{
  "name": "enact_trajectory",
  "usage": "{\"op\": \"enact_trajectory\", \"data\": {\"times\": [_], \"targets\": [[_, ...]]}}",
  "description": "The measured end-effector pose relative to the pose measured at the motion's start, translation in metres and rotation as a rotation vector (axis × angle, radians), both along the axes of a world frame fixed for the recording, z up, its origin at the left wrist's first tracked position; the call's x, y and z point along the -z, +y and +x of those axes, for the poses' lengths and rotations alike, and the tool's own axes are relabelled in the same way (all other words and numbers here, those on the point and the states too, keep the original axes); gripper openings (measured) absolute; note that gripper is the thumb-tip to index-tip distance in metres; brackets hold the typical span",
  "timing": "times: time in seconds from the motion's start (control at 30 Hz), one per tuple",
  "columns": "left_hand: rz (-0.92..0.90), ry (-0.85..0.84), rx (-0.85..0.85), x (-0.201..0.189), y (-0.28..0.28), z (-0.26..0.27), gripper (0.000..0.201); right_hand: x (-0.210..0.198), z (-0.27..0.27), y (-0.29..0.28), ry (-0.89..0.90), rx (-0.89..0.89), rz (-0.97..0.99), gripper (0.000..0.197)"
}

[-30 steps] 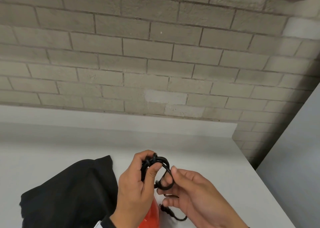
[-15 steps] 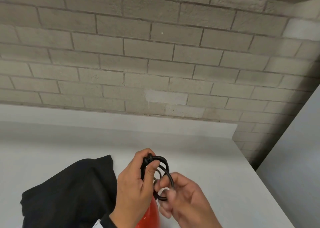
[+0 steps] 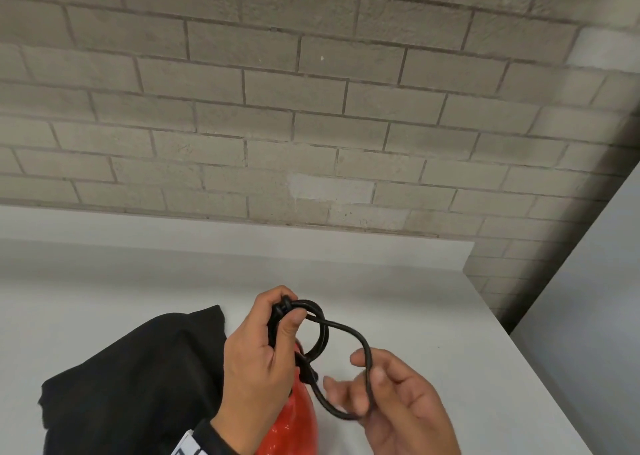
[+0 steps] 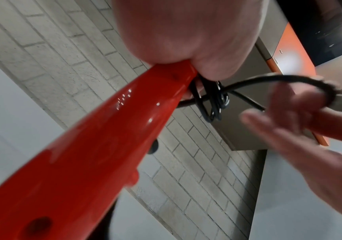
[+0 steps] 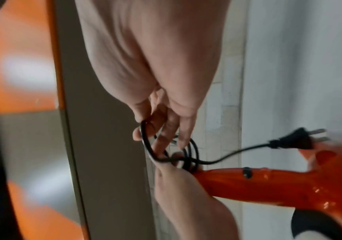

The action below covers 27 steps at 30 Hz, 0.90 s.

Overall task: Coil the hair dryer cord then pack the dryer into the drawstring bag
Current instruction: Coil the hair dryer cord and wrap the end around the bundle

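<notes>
cord (image 3: 349, 333) coils pinched in left hand (image 3: 256, 368), fresh loop hooked over right hand (image 3: 391, 395): best laid flat onto bundle, untwisted

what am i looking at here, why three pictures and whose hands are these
No robot: a person wears three cameras. The head view looks down at both hands; the other two look along each wrist. The left hand grips the red dryer by its handle end, together with the coiled cord. The right hand holds a loose loop of that cord across its fingers. The plug hangs free. A black bag lies on the white table.
</notes>
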<state>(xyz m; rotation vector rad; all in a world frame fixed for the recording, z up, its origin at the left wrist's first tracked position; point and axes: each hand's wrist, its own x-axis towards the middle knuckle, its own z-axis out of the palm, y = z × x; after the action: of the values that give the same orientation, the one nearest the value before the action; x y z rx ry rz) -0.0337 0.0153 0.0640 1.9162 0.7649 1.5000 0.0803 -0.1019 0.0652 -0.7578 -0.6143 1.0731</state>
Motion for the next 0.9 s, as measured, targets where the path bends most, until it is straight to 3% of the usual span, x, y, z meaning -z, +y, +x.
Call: {"op": "enact_trajectory", "data": {"times": [0.07, 0.17, 0.23, 0.37, 0.47, 0.57, 0.63, 0.73, 0.9], "targets": [[0.003, 0.004, 0.004, -0.003, -0.001, 0.0, 0.01, -0.004, 0.008, -0.008, 0.11, -0.102, -0.073, 0.06], [0.006, 0.017, 0.027, -0.003, -0.002, 0.001, 0.008, -0.002, 0.013, -0.016, 0.129, -0.162, -0.147, 0.065], [0.004, 0.027, 0.012, -0.001, 0.0, 0.0, 0.009, 0.004, 0.012, -0.015, 0.017, -0.081, -0.18, 0.076], [-0.005, 0.031, -0.034, 0.001, 0.004, -0.001, 0.009, 0.03, 0.008, -0.008, -0.409, 0.309, -0.212, 0.087], [-0.002, 0.046, -0.037, 0.0, 0.003, 0.0, 0.009, 0.044, 0.002, -0.005, -0.806, 0.692, -0.248, 0.064], [-0.006, 0.043, -0.029, -0.001, 0.002, 0.002, 0.008, 0.03, -0.018, -0.001, -0.934, 0.875, -0.133, 0.027], [-0.006, 0.039, -0.026, -0.001, 0.0, 0.003, 0.007, 0.021, -0.031, 0.004, -0.935, 0.774, -0.13, 0.009], [-0.008, 0.042, -0.008, -0.003, -0.004, 0.006, 0.009, 0.015, -0.039, 0.014, -0.998, 0.458, -0.289, 0.023], [0.002, 0.048, 0.016, -0.001, -0.007, 0.008, 0.011, -0.004, -0.034, 0.025, -0.702, 0.198, -0.386, 0.034]]}}
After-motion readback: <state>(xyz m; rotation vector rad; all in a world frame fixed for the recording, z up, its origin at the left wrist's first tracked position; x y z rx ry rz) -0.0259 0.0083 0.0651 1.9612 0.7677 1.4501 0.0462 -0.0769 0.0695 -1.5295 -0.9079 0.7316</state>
